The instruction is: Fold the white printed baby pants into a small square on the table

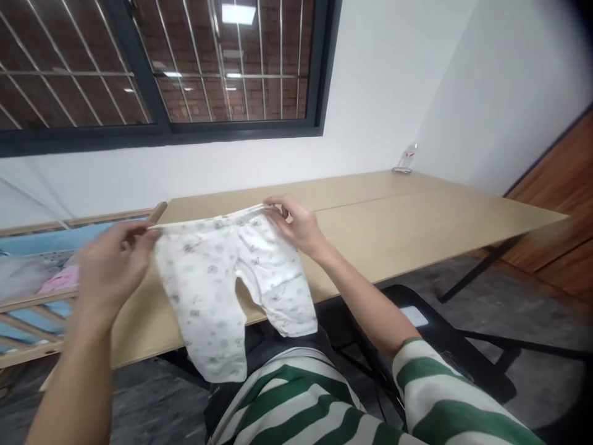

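Small white pants (199,278) with a sparse, faint print, held up over the left part of the table (398,228), its near edge crossing behind the legs. Whether any of the cloth touches the tabletop, I cannot tell.

Waistband uppermost, on the table's far-wall side, stretched nearly straight and rising slightly toward the table's right end. Long axis, waistband to hems, runs down from the tabletop past the near edge toward the wearer. Both hems point that way; legs parted, the gap at the crotch opening off the table's near side. Leg nearer the table's right end splays outward a little; the other drops lower.

Left hand (113,262), motion-blurred, at the table's left end: thumb and fingers pinched on one waistband corner. Right hand (296,225), over the tabletop: thumb and fingers closed on the opposite corner.

Around the table: wooden crib (34,303) with blue lining, off its left end; clear bottle (407,159) at its far right corner; black chair (463,364) by its near side.
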Action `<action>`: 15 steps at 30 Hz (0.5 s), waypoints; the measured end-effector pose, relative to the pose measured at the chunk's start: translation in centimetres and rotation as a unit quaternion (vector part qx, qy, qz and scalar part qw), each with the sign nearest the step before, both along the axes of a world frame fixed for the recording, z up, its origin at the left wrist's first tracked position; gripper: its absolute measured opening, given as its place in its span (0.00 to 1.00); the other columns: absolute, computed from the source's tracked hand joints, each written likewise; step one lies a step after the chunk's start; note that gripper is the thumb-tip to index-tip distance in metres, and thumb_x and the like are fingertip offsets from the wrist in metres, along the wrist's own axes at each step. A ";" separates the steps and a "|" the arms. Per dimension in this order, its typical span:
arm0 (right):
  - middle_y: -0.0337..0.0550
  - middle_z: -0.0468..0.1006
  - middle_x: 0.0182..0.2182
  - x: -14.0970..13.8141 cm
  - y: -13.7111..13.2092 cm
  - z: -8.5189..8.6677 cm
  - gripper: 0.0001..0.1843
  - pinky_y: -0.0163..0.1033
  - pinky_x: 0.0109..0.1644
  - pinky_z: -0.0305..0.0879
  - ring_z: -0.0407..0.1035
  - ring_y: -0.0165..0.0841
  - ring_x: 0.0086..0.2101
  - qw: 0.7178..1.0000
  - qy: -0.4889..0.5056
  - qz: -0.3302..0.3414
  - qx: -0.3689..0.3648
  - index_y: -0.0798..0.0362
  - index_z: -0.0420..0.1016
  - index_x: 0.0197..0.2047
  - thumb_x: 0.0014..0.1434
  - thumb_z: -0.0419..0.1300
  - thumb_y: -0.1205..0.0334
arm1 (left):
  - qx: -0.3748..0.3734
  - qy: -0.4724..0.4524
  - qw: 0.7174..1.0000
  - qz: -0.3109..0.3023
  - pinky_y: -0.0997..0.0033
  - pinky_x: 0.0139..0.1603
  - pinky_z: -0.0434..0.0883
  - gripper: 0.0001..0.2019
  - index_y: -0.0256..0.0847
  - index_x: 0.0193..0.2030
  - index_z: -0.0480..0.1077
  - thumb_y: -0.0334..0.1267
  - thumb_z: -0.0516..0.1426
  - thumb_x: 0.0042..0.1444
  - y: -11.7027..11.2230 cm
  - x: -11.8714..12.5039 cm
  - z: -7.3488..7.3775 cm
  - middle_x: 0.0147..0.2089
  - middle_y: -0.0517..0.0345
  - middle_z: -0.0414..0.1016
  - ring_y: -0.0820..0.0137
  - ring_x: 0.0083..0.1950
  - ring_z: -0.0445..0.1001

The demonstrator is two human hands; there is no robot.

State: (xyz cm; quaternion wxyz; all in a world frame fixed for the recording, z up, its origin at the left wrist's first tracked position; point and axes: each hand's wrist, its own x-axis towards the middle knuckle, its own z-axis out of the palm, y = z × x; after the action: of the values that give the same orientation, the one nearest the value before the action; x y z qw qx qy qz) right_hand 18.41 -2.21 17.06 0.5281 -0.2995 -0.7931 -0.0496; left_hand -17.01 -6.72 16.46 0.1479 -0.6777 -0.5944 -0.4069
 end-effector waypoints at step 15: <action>0.55 0.77 0.53 1.5 13.4 -11.6 0.18 0.36 0.52 0.65 0.72 0.36 0.49 0.912 -0.184 -0.164 -0.327 0.60 0.73 0.55 0.62 0.56 0.72 | -0.262 0.038 0.963 -0.051 0.58 0.58 0.69 0.23 0.31 0.63 0.65 0.42 0.45 0.69 14.7 8.7 -11.6 0.63 0.34 0.72 0.54 0.62 0.72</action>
State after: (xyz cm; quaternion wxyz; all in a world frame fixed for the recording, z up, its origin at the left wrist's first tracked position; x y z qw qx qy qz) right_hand 19.88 11.20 5.47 0.2300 -0.5666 -0.7879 0.0728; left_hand -8.34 7.94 4.86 -0.0334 -0.7373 -0.6384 -0.2185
